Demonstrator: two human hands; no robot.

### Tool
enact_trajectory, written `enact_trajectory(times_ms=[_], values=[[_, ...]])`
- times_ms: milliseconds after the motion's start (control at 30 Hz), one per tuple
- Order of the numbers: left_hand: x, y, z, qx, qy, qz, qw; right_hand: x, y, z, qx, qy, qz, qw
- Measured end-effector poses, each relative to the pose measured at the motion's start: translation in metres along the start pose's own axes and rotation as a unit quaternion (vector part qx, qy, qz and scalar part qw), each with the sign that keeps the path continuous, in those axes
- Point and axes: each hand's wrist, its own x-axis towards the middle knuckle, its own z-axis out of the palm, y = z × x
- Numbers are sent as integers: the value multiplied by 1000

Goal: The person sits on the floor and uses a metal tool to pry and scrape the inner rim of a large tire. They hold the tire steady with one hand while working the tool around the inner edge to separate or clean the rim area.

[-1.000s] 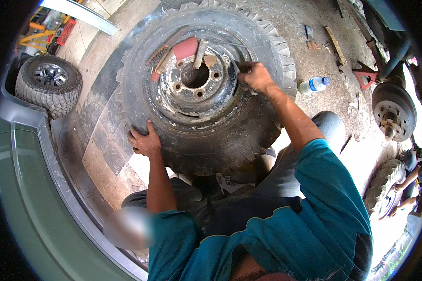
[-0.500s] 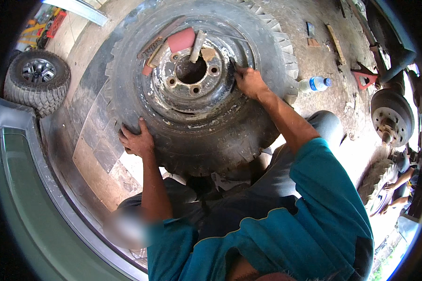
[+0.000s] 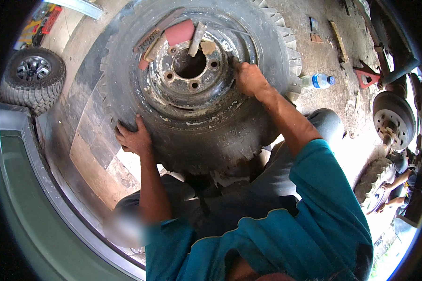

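Observation:
A large worn tyre (image 3: 206,145) on a scuffed steel rim (image 3: 187,100) lies in front of me. My left hand (image 3: 135,136) rests on the tyre's near left edge with its fingers apart. My right hand (image 3: 251,79) is closed against the inner right side of the rim; what it pinches is dark and mostly hidden by the fingers. On the wheel's far side lie a wire brush (image 3: 146,41), a folded reddish sheet like sandpaper (image 3: 180,32), a flat greyish strip (image 3: 198,40) and a small tan scrap (image 3: 208,47).
A plastic bottle with a blue label (image 3: 321,81) stands right of the tyre. Beyond it are a wooden stick (image 3: 338,42), a scraper-like tool (image 3: 314,29) and a red stand (image 3: 366,75). A brake drum (image 3: 394,120) is at right; another person's hands (image 3: 389,196) touch a tyre below it. Another wheel (image 3: 34,77) lies left.
My right hand has shifted slightly along the rim and its fingers look more curled. The left hand keeps its place on the tyre. The whole view has moved a little.

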Motion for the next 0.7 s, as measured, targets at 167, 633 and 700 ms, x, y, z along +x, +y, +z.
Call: enact_trajectory(times_ms=[167, 633, 700], values=[[-2, 7, -4, 1, -5, -6, 1000, 3, -1, 3, -84, -20, -33, 996], [1, 8, -6, -1, -1, -4, 1000, 4, -10, -11, -13, 24, 29, 999], [-6, 7, -7, 0, -4, 0, 1000, 25, 5, -6, 18, 31, 56, 998]])
